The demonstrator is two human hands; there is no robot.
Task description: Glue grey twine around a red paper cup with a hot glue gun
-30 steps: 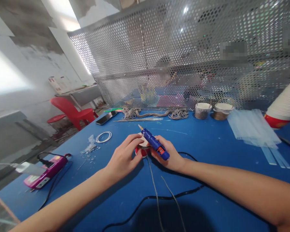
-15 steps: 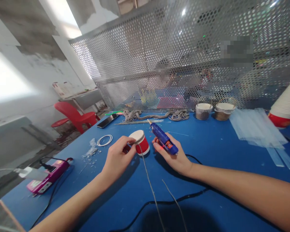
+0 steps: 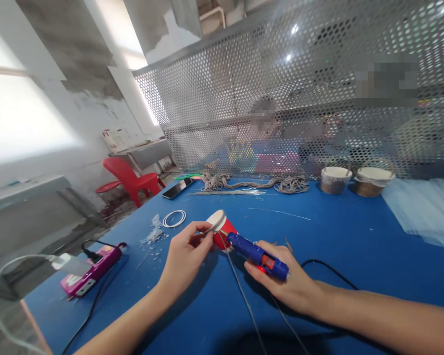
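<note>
My left hand (image 3: 183, 256) grips a small red paper cup (image 3: 222, 231) turned on its side, its white bottom facing up and left, and pinches a grey cord (image 3: 240, 291) against it. My right hand (image 3: 284, 283) holds a blue hot glue gun (image 3: 257, 254) whose nozzle touches the cup's side. The cord runs from the cup toward me across the blue table (image 3: 336, 236). The glue gun's black cable (image 3: 329, 271) trails off to the right.
A pink power strip (image 3: 92, 268) lies at the left edge. A white ring (image 3: 173, 218), a phone (image 3: 177, 188), cord bundles (image 3: 251, 183), two wrapped cups (image 3: 335, 179), clear plastic sheets (image 3: 422, 207). A perforated metal screen (image 3: 281, 98) closes the back; people sit behind it.
The cup has tilted from upright onto its side in my left hand. My right hand swung the glue gun down so its nozzle now meets the cup. The view shifted left.
</note>
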